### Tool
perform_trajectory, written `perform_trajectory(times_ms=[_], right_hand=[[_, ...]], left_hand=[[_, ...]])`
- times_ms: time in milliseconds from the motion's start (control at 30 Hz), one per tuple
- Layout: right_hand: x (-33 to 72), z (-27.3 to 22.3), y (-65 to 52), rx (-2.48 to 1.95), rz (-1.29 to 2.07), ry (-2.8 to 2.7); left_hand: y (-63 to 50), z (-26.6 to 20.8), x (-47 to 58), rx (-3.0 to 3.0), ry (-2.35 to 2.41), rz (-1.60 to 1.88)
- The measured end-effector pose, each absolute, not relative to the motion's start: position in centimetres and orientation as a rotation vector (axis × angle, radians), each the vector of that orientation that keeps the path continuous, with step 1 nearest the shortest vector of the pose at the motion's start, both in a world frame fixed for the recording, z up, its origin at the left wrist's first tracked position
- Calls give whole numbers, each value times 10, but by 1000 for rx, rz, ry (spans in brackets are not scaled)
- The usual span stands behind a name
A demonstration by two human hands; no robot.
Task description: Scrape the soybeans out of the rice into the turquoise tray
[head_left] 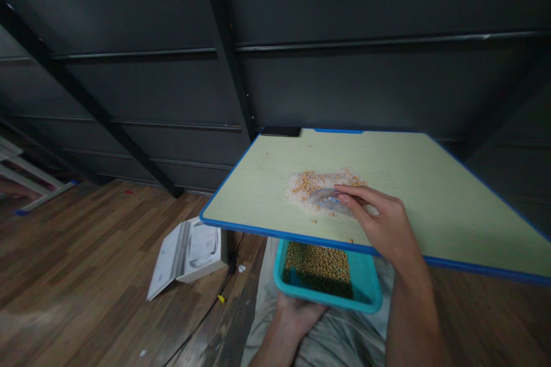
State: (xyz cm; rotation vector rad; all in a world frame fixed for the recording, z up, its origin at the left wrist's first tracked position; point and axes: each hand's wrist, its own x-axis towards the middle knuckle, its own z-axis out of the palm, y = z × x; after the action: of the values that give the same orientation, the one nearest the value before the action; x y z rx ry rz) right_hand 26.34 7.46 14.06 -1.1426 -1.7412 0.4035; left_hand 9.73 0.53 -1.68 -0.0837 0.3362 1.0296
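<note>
My right hand pinches a clear, curved plastic piece with bluish marks, perhaps a protractor. It rests low over a pile of white rice mixed with yellow soybeans on the pale green tabletop. A few stray beans lie near the table's front edge. Below that edge, my left hand supports a turquoise plastic tub from beneath, its fingers partly hidden under the base. Many soybeans fill the tub's left and middle part.
A flat black object lies at the table's far left corner. On the wooden floor sits an opened white box, with a black cable beside it. A dark panelled wall stands behind the table. My legs are under the tub.
</note>
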Motion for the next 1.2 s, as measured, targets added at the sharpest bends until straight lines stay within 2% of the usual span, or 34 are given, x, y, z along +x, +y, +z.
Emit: perform_trajectory(times_ms=[1200], right_hand=[[259, 142, 75, -1074, 558, -1872]], left_hand=[[5, -6, 100, -126, 383, 1018]])
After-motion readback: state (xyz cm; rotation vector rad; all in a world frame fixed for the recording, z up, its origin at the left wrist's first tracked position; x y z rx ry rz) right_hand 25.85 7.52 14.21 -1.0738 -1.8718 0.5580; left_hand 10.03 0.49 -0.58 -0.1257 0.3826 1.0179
